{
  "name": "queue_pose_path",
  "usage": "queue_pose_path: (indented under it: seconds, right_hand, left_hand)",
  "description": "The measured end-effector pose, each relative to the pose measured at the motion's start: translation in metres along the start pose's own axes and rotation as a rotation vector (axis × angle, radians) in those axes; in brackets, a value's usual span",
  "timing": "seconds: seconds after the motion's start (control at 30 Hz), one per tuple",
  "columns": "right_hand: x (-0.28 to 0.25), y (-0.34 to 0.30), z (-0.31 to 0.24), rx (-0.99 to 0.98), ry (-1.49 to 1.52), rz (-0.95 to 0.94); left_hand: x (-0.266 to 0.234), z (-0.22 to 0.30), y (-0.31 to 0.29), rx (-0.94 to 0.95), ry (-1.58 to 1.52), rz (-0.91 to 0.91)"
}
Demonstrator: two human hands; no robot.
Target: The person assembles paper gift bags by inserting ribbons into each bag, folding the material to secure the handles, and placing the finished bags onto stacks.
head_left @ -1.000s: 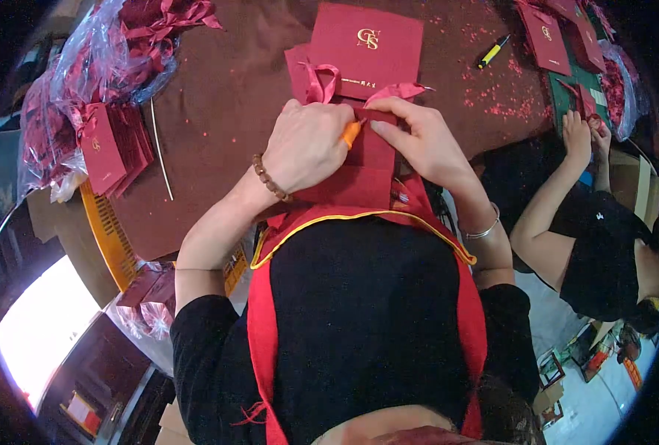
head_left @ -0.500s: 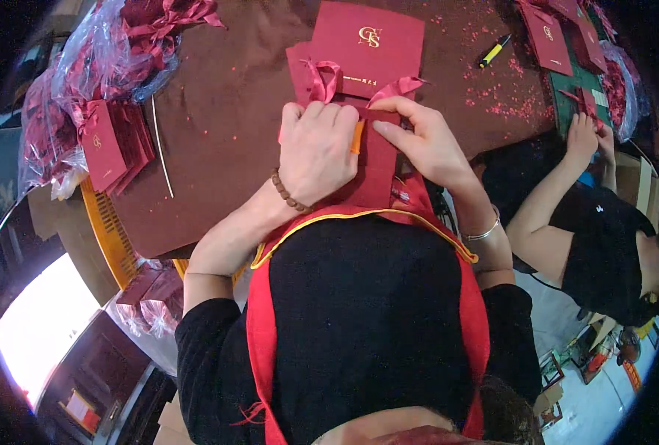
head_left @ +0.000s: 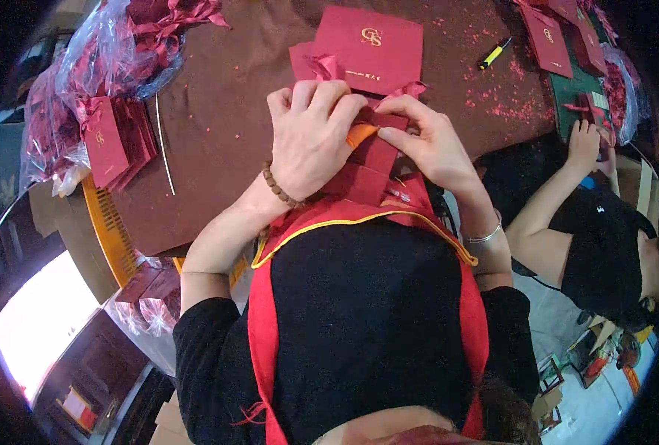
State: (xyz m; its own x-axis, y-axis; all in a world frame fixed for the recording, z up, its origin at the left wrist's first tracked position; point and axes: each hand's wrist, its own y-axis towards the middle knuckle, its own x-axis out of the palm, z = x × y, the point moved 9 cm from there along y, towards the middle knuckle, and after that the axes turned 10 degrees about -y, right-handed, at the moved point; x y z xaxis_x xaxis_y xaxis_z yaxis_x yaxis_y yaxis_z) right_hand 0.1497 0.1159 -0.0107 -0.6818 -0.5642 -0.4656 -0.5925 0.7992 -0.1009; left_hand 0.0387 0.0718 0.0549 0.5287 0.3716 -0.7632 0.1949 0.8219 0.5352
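A dark red card folder (head_left: 366,167) lies in front of me at the table's near edge, mostly covered by my hands. My left hand (head_left: 311,137) rests over its left side, palm down with the fingers bent; what they grip is hidden. A shiny red ribbon (head_left: 328,68) stands up beyond its knuckles. My right hand (head_left: 429,144) has its forefinger and thumb bent in over the card, with another ribbon end (head_left: 411,89) coming out behind the forefinger. Between left hand and right thumb shows a pointed orange piece (head_left: 361,135), kind unclear.
A larger red folder (head_left: 370,48) with gold print lies beyond my hands. At left stand ribboned red folders (head_left: 107,144) beside a plastic bag of ribbons (head_left: 114,52) and a thin white strip (head_left: 164,148). A yellow-black pen-like tool (head_left: 495,53) lies right; a co-worker's hand (head_left: 584,144) handles folders.
My left hand has shifted up and left, its fingers spreading a little. The orange piece now points toward my right thumb. The card beneath has tilted slightly.
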Motion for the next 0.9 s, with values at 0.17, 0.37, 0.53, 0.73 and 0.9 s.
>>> queue_pose_path:
  seconds: [0.17,0.37,0.53,0.73,0.9]
  right_hand:
    - [0.006,-0.004,-0.016,-0.111,-0.003,-0.001]
    - [0.007,-0.012,-0.009,-0.049,0.115,0.069]
    - [0.013,-0.013,-0.009,-0.034,-0.009,-0.005]
    - [0.013,-0.014,-0.028,-0.186,0.046,0.032]
    - [0.013,-0.015,-0.019,-0.147,0.117,0.033]
  left_hand:
    - [0.014,-0.019,-0.002,-0.107,-0.117,-0.180]
    - [0.028,-0.050,0.000,-0.319,-0.534,-0.373]
    - [0.045,-0.057,0.007,-0.456,-0.716,-0.714]
    - [0.062,-0.046,0.007,-0.456,-0.732,-1.077]
    - [0.058,-0.047,0.014,-0.444,-0.801,-0.906]
